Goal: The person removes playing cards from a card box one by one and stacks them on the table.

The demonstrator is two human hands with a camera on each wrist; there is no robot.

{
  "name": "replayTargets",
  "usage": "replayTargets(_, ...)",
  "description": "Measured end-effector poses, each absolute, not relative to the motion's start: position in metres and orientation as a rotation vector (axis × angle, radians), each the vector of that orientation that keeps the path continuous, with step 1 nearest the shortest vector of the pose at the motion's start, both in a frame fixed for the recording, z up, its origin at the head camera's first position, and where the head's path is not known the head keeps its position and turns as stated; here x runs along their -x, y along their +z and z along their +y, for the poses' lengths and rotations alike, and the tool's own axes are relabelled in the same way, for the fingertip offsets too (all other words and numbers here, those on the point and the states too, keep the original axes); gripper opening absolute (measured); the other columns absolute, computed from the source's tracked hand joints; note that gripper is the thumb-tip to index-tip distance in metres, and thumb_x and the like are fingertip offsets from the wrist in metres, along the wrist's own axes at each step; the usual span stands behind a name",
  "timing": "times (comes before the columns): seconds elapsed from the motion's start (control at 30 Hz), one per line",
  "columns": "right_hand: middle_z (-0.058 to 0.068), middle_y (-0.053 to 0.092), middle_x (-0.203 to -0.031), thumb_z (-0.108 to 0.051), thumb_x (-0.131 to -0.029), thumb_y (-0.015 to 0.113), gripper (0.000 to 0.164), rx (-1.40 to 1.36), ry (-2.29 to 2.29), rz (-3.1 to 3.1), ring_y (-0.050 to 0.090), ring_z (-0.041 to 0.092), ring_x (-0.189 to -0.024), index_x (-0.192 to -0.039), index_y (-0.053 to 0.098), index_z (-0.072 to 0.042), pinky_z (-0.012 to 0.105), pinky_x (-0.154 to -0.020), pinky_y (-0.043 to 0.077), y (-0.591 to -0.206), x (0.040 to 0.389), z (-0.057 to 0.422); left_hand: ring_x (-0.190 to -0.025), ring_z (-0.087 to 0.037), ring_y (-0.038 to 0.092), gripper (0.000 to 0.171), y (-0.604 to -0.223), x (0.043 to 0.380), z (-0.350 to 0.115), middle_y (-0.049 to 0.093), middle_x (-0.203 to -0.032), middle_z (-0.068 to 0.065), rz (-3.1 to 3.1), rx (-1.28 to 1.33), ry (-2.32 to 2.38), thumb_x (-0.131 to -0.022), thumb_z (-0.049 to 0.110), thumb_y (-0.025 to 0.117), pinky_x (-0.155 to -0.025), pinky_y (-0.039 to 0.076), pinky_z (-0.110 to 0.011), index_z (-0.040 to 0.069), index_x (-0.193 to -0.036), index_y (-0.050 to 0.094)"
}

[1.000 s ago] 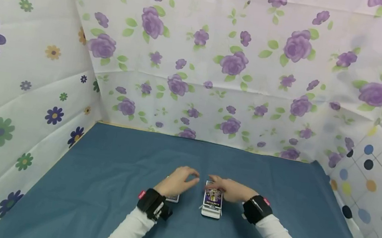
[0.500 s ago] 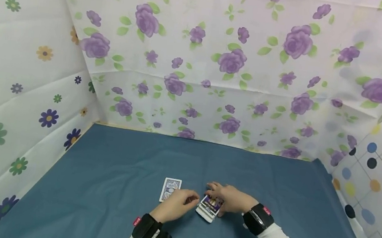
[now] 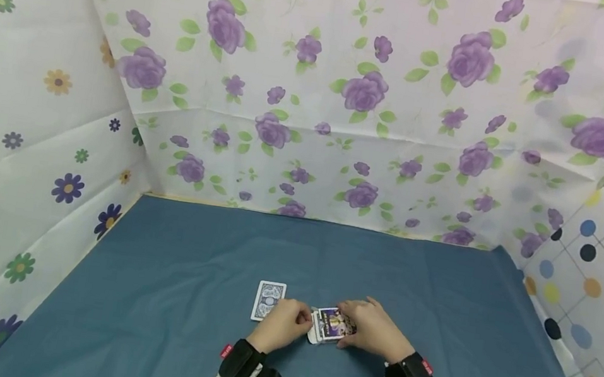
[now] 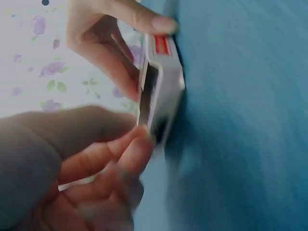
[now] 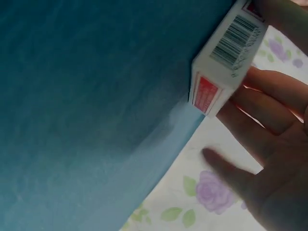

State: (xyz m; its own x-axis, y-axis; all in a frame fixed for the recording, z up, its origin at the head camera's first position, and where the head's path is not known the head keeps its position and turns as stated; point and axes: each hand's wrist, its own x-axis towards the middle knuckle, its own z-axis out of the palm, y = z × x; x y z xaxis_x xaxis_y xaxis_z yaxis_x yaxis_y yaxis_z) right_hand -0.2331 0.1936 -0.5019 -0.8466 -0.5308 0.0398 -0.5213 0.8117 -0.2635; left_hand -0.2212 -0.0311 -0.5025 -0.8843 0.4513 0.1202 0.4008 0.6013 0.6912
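A small playing-card box [image 3: 334, 324] with a purple picture on top lies turned sideways on the blue cloth. My right hand [image 3: 375, 329] grips its right end between thumb and fingers. At its left end, my left hand [image 3: 282, 325] pinches the edge with thumb and fingertips. In the left wrist view the box [image 4: 166, 91] shows a dark gap at its opening, right at those fingertips. A barcode and a red label mark the box [image 5: 231, 53] in the right wrist view. A playing card [image 3: 269, 296] with a blue-grey patterned back lies beyond my left hand, which hides one corner.
Blue cloth [image 3: 202, 252] covers the table. Behind it hangs a curtain [image 3: 326, 90] with purple roses. Flowered fabric [image 3: 39, 179] stands on the left, dotted fabric [image 3: 601, 266] on the right. Black camera bands sit on both wrists.
The box has turned from upright to sideways under my right hand, its near end swinging left. My left hand has drawn back from over the card and come to the box's end.
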Motion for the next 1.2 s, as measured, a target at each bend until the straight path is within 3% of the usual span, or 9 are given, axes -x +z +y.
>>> replayTargets(0.1,0.003,0.07,-0.112,-0.041,-0.07,0.085,0.063,0.864,-0.472,2.986,0.066,0.018,-0.096,-0.122,0.065,-0.011,0.042,-0.085,0.05,-0.498,0.231,0.193,-0.047,-0.002,0.04,0.021,-0.499,0.221,-0.028,0.055,-0.058,0.002,2.755,-0.662,1.224,-0.093,0.017,0.065,-0.048,0.033,-0.019,0.006,-0.076,0.07)
replayTargets(0.23,0.0,0.069,-0.107,-0.04,-0.072,0.084,0.06,0.834,-0.571,3.011,0.062,0.007,-0.082,-0.122,0.064,-0.013,0.031,-0.07,0.047,-0.486,0.227,0.191,-0.045,-0.004,0.039,0.027,-0.494,0.224,-0.026,0.051,-0.055,0.003,2.659,-0.555,1.366,-0.093,0.023,0.065,-0.045,0.03,-0.02,0.004,-0.074,0.068)
replayTargets(0.5,0.001,0.069,-0.109,-0.039,-0.073,0.084,0.06,0.864,-0.643,3.026,0.06,0.004,-0.078,-0.122,0.064,-0.012,0.027,-0.067,0.045,-0.464,0.223,0.191,-0.051,-0.01,0.036,0.026,-0.483,0.228,-0.03,0.052,-0.06,-0.001,2.325,-0.363,1.61,-0.094,0.023,0.064,-0.049,0.029,-0.024,0.0,-0.081,0.066)
replayTargets(0.7,0.002,0.069,-0.11,-0.04,-0.073,0.083,0.06,0.842,-0.659,3.006,0.06,0.004,-0.08,-0.123,0.064,-0.012,0.027,-0.069,0.046,-0.463,0.222,0.189,-0.054,-0.012,0.042,0.026,-0.478,0.226,-0.034,0.06,-0.065,-0.002,2.298,-0.329,1.604,-0.094,0.023,0.062,-0.053,0.032,-0.026,0.0,-0.084,0.067)
replayTargets(0.93,0.001,0.07,-0.107,-0.039,-0.073,0.083,0.058,0.806,-0.678,3.0,0.059,0.003,-0.079,-0.122,0.065,-0.012,0.025,-0.068,0.046,-0.462,0.223,0.188,-0.053,-0.011,0.041,0.024,-0.475,0.226,-0.033,0.059,-0.064,-0.002,2.25,-0.342,1.649,-0.097,0.017,0.057,-0.052,0.032,-0.024,-0.002,-0.088,0.069)
replayTargets(1.07,0.002,0.07,-0.106,-0.039,-0.074,0.083,0.059,0.784,-0.697,3.009,0.058,0.003,-0.077,-0.122,0.065,-0.01,0.023,-0.066,0.045,-0.463,0.224,0.19,-0.055,-0.012,0.055,0.022,-0.472,0.225,-0.036,0.06,-0.061,-0.004,2.211,-0.274,1.735,-0.098,0.014,0.054,-0.054,0.037,-0.025,-0.005,-0.096,0.065)
replayTargets(1.2,0.004,0.07,-0.109,-0.041,-0.074,0.083,0.062,0.739,-0.697,3.036,0.06,0.005,-0.081,-0.123,0.065,-0.009,0.023,-0.066,0.045,-0.464,0.226,0.195,-0.059,-0.013,0.067,0.022,-0.467,0.224,-0.045,0.07,-0.072,-0.017,2.151,-0.175,1.811,-0.099,0.011,0.05,-0.057,0.044,-0.026,-0.007,-0.107,0.059)
